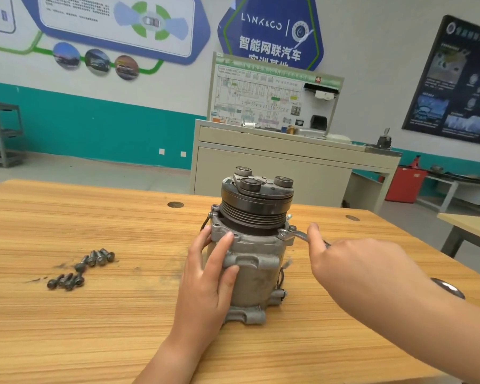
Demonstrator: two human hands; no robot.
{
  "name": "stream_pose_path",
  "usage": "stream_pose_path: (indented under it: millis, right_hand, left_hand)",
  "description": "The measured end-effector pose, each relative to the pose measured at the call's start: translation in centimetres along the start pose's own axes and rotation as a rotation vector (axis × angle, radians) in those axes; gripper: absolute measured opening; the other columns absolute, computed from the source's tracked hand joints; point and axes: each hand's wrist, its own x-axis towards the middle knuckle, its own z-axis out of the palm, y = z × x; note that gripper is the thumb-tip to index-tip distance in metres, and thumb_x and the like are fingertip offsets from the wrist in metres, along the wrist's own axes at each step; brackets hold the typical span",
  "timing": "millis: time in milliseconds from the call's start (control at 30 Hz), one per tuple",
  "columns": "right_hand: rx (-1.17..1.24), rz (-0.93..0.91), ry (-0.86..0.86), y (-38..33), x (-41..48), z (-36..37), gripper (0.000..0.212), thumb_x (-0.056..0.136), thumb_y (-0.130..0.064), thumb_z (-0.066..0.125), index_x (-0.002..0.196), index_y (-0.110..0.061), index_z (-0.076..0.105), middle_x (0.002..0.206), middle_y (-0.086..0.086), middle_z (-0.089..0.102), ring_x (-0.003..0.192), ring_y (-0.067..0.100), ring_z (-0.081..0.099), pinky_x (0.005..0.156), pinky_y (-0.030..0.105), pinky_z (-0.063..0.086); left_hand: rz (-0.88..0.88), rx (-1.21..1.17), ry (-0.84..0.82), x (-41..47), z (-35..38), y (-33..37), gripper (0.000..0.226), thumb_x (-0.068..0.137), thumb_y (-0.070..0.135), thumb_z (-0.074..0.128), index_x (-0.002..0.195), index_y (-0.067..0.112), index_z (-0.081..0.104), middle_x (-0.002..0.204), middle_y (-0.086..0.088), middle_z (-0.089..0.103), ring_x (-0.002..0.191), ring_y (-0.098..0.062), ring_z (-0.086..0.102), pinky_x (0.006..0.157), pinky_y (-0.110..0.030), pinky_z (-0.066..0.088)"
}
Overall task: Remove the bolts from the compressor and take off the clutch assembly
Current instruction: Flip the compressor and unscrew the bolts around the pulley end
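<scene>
A grey metal compressor stands upright on the wooden table, with its black clutch assembly and grooved pulley on top. My left hand presses against the compressor's left side, fingers spread over the housing and flange. My right hand grips a silver wrench, whose head sits on a bolt at the right corner of the flange. Several removed dark bolts lie loose on the table to the left.
A beige cabinet with a wiring-diagram board stands behind the table. A second wooden table is at the right, a grey shelf rack at the far left. Round metal inserts dot the tabletop.
</scene>
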Motion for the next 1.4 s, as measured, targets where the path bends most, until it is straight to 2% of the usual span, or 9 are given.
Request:
stream_pose_path:
  millis: [167,300,467,633,733,867,1067,1200,1400]
  right_hand:
    - [-0.091,-0.041,0.024,1.7,0.5,1.1,0.076,0.086,0.005,0.035,0.145,-0.007,-0.011,0.064,-0.001,0.033,0.049,0.015,0.03,0.04,0.026,0.023]
    - [-0.058,0.039,0.087,2.7,2.2,2.1,0.048,0.087,0.002,0.044,0.129,-0.011,0.025,0.066,-0.001,0.03,0.05,0.014,0.029,0.041,0.026,0.021]
    - [0.078,-0.007,0.691,4.2,6.4,6.3,0.018,0.069,0.011,0.06,0.079,-0.002,0.068,0.064,0.008,0.065,0.057,0.025,0.063,0.061,0.039,0.056]
    - [0.186,-0.034,0.86,3.0,9.3,6.7,0.018,0.076,0.008,0.056,0.085,0.001,0.07,0.078,0.012,0.07,0.073,0.025,0.069,0.073,0.048,0.054]
    - [0.415,0.08,0.904,3.2,8.0,6.1,0.027,0.075,0.01,0.066,0.101,0.008,0.066,0.071,0.014,0.067,0.058,0.027,0.065,0.052,0.038,0.053]
    - [0.476,0.175,0.85,2.7,3.4,4.9,0.033,0.089,-0.011,0.048,0.113,0.008,0.061,0.065,0.011,0.064,0.039,0.024,0.052,0.029,0.028,0.04]
    - [0.343,0.2,0.507,1.2,-1.5,3.9,0.06,0.061,0.003,0.081,0.117,-0.008,0.062,0.061,0.002,0.059,0.028,0.02,0.032,0.031,0.022,0.018]
    - [0.285,0.21,0.294,0.8,-1.6,3.9,0.057,0.098,-0.018,0.032,0.142,-0.034,0.0,0.111,-0.013,0.052,0.063,0.015,0.038,0.042,0.021,0.018]
    - [0.257,0.247,0.194,0.2,-1.1,2.2,0.06,0.094,-0.006,0.033,0.142,-0.026,0.003,0.076,-0.006,0.033,0.05,0.008,0.023,0.042,0.024,0.018]
  left_hand:
    - [-0.021,-0.008,-0.026,0.1,-0.1,0.3,0.046,0.092,0.065,0.02,0.136,0.056,0.016,0.149,0.009,0.019,0.137,0.008,0.013,0.104,-0.019,0.016]
    - [-0.05,-0.031,-0.033,-0.1,0.0,0.3,0.05,0.089,0.07,0.019,0.136,0.065,0.003,0.148,0.019,0.014,0.136,0.013,0.009,0.103,-0.014,0.015]
    - [-0.061,-0.021,-0.053,-0.1,-0.2,0.2,0.049,0.088,0.071,0.02,0.134,0.066,0.004,0.148,0.024,0.011,0.137,0.013,0.009,0.103,-0.011,0.015]
    - [-0.063,-0.033,-0.066,-0.2,-0.3,0.3,0.047,0.088,0.071,0.02,0.133,0.067,0.006,0.149,0.024,0.012,0.137,0.011,0.011,0.102,-0.013,0.016]
    - [-0.065,-0.035,-0.064,-0.2,-0.4,0.3,0.046,0.087,0.072,0.02,0.131,0.069,0.008,0.148,0.028,0.01,0.136,0.013,0.01,0.101,-0.013,0.016]
    - [-0.057,-0.042,-0.044,-0.2,-0.3,0.3,0.046,0.089,0.07,0.022,0.133,0.059,0.016,0.148,0.024,0.013,0.136,0.012,0.012,0.102,-0.011,0.016]
    - [-0.066,-0.06,-0.018,-0.2,-0.3,0.2,0.05,0.091,0.066,0.026,0.133,0.039,0.028,0.147,0.017,0.02,0.137,0.009,0.017,0.104,-0.002,0.013]
    - [-0.072,-0.064,-0.017,-0.2,-0.3,0.3,0.049,0.09,0.067,0.025,0.131,0.04,0.028,0.147,0.019,0.018,0.135,0.011,0.016,0.104,-0.001,0.013]
    - [-0.079,-0.07,-0.022,-0.2,-0.3,0.3,0.049,0.089,0.069,0.024,0.129,0.041,0.029,0.146,0.018,0.019,0.135,0.012,0.015,0.103,-0.001,0.013]
